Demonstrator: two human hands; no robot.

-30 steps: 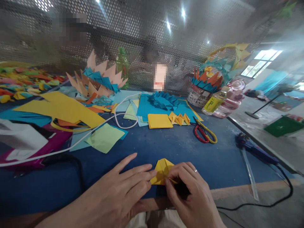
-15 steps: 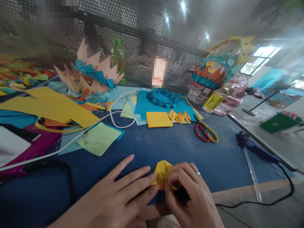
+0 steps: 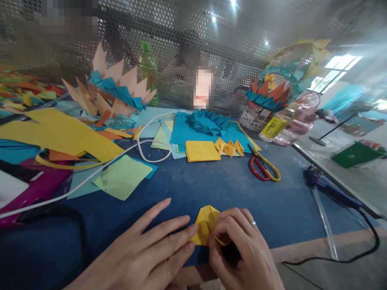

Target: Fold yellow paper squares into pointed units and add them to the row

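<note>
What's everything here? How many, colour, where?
Folded paper piece: 1, yellow, front centre
Rectangular paper stack: 1, yellow, middle
Zigzag folded paper: count unclear, yellow, right of stack
Metal scissors: 1, red and yellow, right
Pleated paper ring: 1, blue, behind stack
Square paper: 1, pale green, left
Large angular paper: at least 1, yellow, left
Thin looped cord: 1, white, left
Spiky paper decoration: at least 1, peach and blue, back left
Tall plastic bottle: 1, green, back left
Labelled plastic bottle: 1, clear and yellow, right
Glue gun: 1, blue, far right
Paper scraps: many, mixed colours, left
Bulky unclear thing: 1, magenta, left
Tabletop: 1, dark blue, underneath
Left hand: 1, bare, front left
Right hand: 1, bare, front right
</note>
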